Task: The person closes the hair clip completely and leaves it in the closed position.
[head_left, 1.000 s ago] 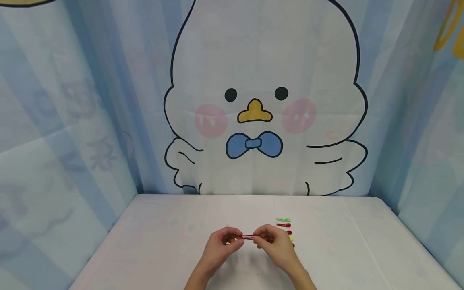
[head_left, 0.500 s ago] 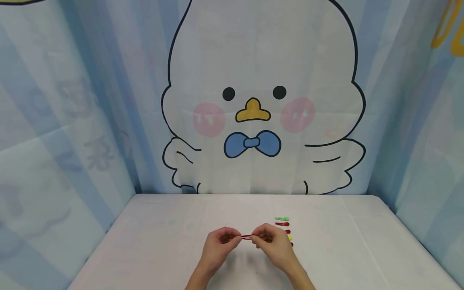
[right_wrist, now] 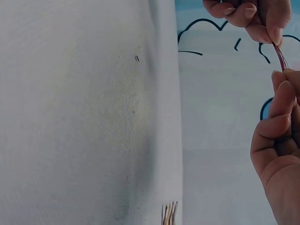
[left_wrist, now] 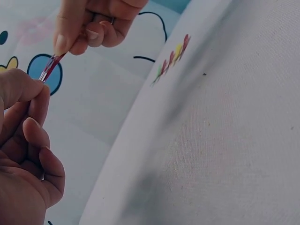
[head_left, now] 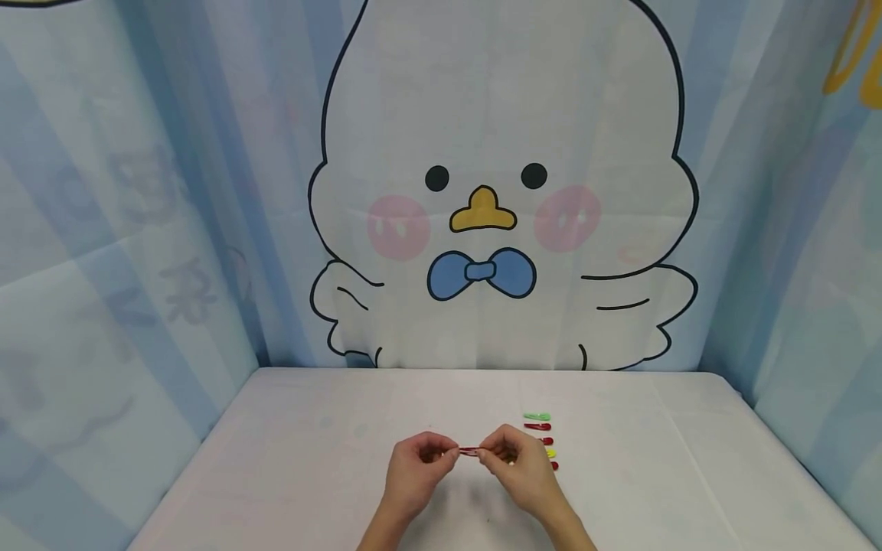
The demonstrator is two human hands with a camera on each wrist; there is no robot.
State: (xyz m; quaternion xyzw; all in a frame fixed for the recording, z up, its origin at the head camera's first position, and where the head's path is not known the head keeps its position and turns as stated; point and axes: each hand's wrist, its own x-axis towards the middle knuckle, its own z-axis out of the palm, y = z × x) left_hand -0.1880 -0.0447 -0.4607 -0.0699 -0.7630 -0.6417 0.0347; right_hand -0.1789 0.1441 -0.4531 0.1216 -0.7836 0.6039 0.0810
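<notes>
A dark red snap hair clip [head_left: 468, 451] is stretched level between both hands, raised above the white table. My left hand [head_left: 416, 471] pinches one end between thumb and index finger. The other end is pinched by the thumb and fingertips of my right hand [head_left: 521, 468]. Only the clip's middle shows between the fingertips, and both its ends are covered. In the left wrist view the clip [left_wrist: 49, 69] looks narrow and shiny. The right wrist view shows thin, slightly separated strips on the clip [right_wrist: 280, 56].
Several more hair clips lie in a column just beyond my right hand: a green clip [head_left: 537, 417] farthest back, then a red clip [head_left: 537, 426], with red and yellow ones partly hidden by the hand. A printed cloth backdrop [head_left: 482, 329] stands behind the white tabletop [head_left: 310, 436].
Both hands keep their pinch on the red hair clip with hardly any movement. The head view has shifted very slightly.
</notes>
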